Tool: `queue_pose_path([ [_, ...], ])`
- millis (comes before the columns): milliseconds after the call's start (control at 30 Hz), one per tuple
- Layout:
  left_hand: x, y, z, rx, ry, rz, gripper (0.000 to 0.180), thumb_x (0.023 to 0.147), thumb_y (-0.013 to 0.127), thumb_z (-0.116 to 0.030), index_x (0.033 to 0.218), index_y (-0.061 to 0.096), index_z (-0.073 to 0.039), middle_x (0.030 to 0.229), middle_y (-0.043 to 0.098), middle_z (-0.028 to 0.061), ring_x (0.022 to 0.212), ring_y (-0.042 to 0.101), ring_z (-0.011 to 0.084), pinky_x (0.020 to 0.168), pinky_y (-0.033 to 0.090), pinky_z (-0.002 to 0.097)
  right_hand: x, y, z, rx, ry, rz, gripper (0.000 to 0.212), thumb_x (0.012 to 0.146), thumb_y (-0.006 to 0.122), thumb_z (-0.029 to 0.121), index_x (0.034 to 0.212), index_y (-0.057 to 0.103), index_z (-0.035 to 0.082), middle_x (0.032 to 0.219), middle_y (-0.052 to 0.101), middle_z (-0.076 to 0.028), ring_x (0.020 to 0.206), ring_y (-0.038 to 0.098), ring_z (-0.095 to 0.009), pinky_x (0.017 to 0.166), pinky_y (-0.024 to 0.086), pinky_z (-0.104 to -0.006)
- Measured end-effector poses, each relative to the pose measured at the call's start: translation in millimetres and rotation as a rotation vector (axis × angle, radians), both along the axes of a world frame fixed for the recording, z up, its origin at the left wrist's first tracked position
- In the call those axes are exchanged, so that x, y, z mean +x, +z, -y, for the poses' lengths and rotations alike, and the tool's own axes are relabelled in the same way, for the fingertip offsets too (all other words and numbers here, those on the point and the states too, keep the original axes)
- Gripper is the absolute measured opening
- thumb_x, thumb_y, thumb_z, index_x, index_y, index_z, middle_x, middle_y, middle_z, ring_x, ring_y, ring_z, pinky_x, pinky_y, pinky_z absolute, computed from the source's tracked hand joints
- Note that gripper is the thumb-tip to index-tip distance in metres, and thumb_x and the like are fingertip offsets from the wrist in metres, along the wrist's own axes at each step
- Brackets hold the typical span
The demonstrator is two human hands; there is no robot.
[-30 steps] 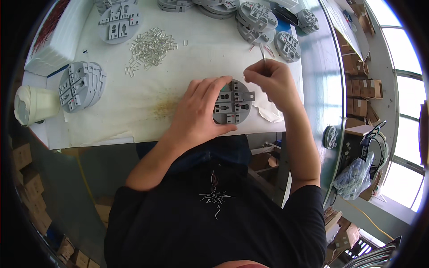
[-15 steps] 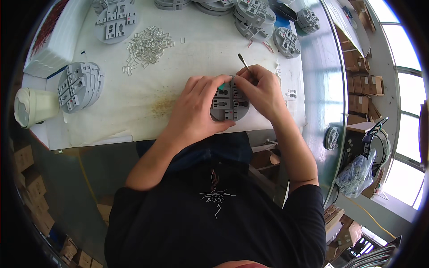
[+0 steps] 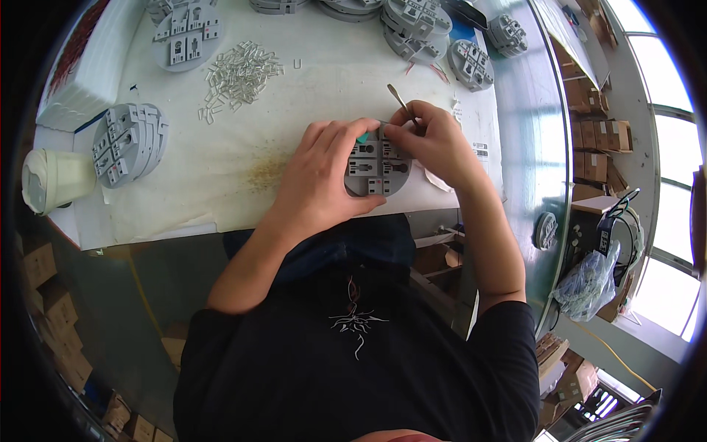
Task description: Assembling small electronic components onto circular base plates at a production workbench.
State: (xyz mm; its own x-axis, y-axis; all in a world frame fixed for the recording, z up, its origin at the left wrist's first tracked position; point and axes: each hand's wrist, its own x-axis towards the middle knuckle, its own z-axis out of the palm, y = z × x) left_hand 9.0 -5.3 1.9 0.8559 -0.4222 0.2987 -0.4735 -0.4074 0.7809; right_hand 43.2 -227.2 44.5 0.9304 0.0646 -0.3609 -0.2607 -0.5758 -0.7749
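Note:
My left hand [image 3: 318, 169] wraps round the left side of a round grey plastic disc [image 3: 379, 186], its thumb at the near edge and fingers at the far edge. Raised blocks with slots cover the disc's top. My right hand [image 3: 436, 140] is closed at the far right edge, thumb and index finger pinched against the disc. Out of that hand sticks a thin metal tool [image 3: 398, 97] with a flattened tip pointing away; its other end is hidden. A small green piece [image 3: 362, 138] shows under my left fingers; I cannot tell what it is.
Beyond my left hand lies a pile of small clear U-shaped pieces [image 3: 241, 74]. Similar grey discs stand stacked at the left [image 3: 129, 145], far left [image 3: 187, 37] and far right [image 3: 416, 29]. A cream plastic cup [image 3: 57, 180] stands at the left edge, beside a white foam box [image 3: 92, 74].
My right hand has shifted slightly left and away, and the metal tool's tip moved with it. My left hand keeps its hold on the disc. The view has shifted a little.

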Motion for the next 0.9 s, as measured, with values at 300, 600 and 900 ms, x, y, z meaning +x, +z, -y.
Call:
queue_pose_path([
  [300,5.6,7.8,-2.0,-0.102,0.068,0.017,0.061,0.084,0.087,-0.019,0.137,0.058,-0.007,0.118,0.069,0.0132,0.109,0.065,0.0339,0.094,0.054,0.0459,1.2,-16.4,24.4,0.363,-0.179,-0.103,0.033,0.105,0.066,0.035,0.095,0.073,0.004,0.069,0.055,0.005,0.056,0.044,-0.004,0.05,0.034,-0.023],
  [600,42.2,38.3,18.1,0.237,-0.097,-0.056,0.028,0.095,0.075,-0.014,0.119,0.068,-0.004,0.094,0.074,0.0158,0.085,0.072,0.0342,0.076,0.057,0.0449,-3.4,-17.4,25.3,0.404,-0.207,-0.073,0.034,0.105,0.066,0.035,0.092,0.073,0.004,0.068,0.054,0.004,0.054,0.044,-0.004,0.047,0.032,-0.0237],
  [900,63.4,45.9,34.0,0.462,-0.242,-0.004,0.022,0.092,0.077,-0.014,0.108,0.077,0.0,0.09,0.074,0.0171,0.077,0.072,0.034,0.071,0.055,0.0433,-4.0,-22.2,26.0,0.419,-0.212,-0.001,0.042,0.105,0.067,0.04,0.09,0.074,0.001,0.066,0.055,0.004,0.055,0.044,-0.005,0.052,0.034,-0.025],
])
